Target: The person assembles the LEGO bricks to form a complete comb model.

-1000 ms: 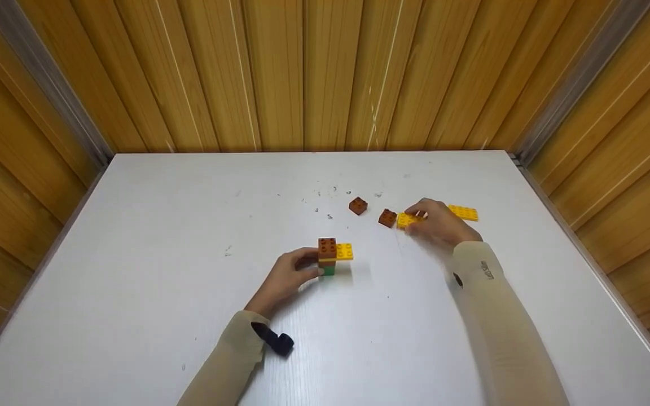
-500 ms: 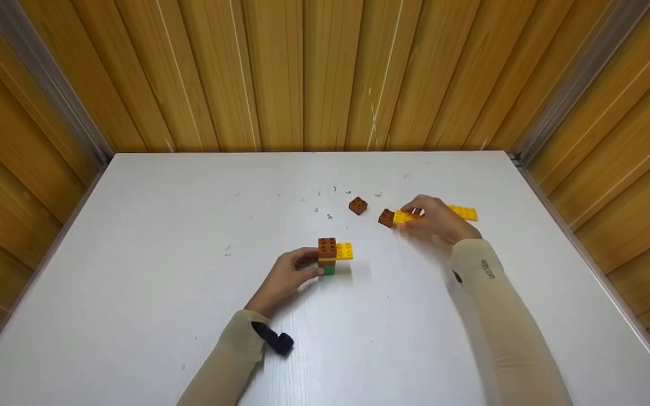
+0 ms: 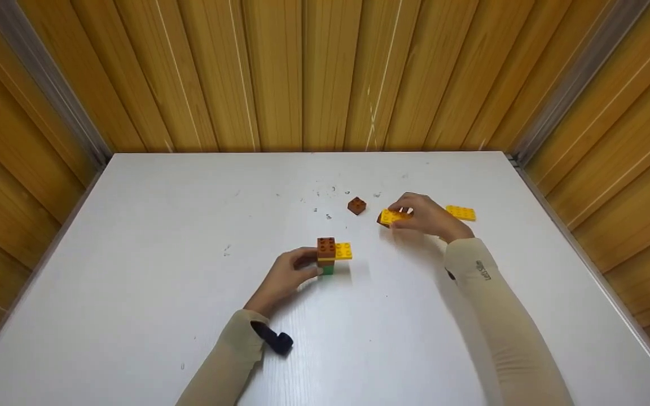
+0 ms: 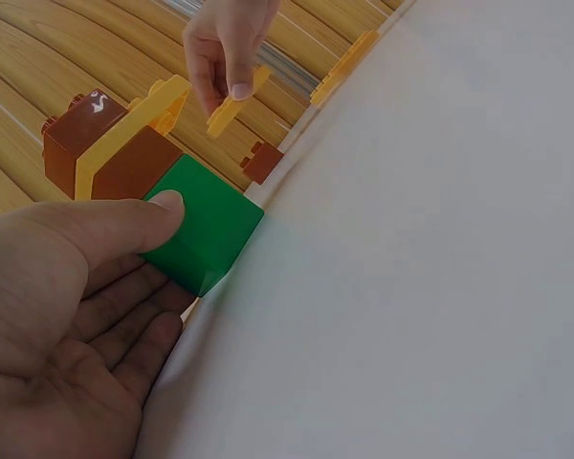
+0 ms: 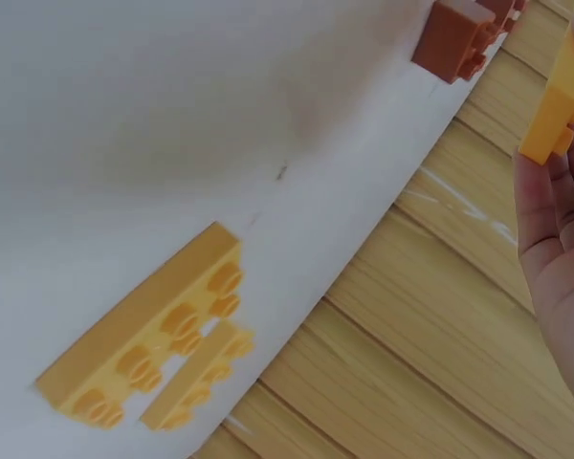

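Note:
My left hand [image 3: 288,276] holds a stack of toy building bricks near the middle of the white table. The stack has a green brick [image 4: 206,215] at the bottom, then a brown brick [image 4: 137,164], a yellow plate [image 3: 343,251] jutting out to the right, and a brown brick [image 3: 326,247] on top. In the left wrist view my thumb presses the green brick. My right hand [image 3: 426,216] pinches another yellow plate [image 3: 391,217], raised off the table. From the head view this plate overlaps a brown brick [image 5: 452,40], largely covering it.
Another brown brick [image 3: 357,206] lies farther back on the white table [image 3: 161,254]. One yellow plate [image 3: 460,212] rests to the right of my right hand. The right wrist view shows a nearer yellow plate [image 5: 139,330], hidden under my arm in the head view. Wood-patterned walls [image 3: 280,73] surround the table.
My right hand has lifted the yellow plate and moved it left, over the nearer brown brick. My left hand and the stack stay in place.

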The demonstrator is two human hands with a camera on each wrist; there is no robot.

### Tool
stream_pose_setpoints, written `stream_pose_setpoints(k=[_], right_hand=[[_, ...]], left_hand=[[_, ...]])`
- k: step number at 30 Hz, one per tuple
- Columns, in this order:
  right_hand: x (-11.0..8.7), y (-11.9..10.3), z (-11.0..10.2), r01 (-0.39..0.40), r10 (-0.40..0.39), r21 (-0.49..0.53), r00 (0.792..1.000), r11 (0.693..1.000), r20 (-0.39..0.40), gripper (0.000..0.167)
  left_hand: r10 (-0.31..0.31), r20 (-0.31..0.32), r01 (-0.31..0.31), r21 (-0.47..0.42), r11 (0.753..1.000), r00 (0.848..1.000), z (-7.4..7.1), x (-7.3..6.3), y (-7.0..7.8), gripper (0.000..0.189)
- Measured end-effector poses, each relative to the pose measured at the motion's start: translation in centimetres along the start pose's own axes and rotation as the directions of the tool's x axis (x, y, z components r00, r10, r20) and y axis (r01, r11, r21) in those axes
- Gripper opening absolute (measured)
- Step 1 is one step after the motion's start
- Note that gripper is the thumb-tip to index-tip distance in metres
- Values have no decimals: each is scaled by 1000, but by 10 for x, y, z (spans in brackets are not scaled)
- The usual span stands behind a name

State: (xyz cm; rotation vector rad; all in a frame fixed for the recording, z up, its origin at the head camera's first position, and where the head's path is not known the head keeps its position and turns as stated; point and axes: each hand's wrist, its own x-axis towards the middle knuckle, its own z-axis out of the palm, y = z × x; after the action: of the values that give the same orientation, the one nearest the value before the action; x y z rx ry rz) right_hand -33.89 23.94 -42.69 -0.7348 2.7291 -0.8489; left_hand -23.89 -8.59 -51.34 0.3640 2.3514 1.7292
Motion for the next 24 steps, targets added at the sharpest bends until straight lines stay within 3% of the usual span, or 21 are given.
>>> stream_pose_setpoints(k=[10,24], right_hand=[[4,-23,6,134,-134,-29,991,991,-3,38],[8,-58,17,217,-215,-55,976,975,42,39]], left_hand=[[6,6,-6,5,1000,1000,-1,1,-2,42],[6,4,-6,-12,1000,1000,0,1,-2,42]])
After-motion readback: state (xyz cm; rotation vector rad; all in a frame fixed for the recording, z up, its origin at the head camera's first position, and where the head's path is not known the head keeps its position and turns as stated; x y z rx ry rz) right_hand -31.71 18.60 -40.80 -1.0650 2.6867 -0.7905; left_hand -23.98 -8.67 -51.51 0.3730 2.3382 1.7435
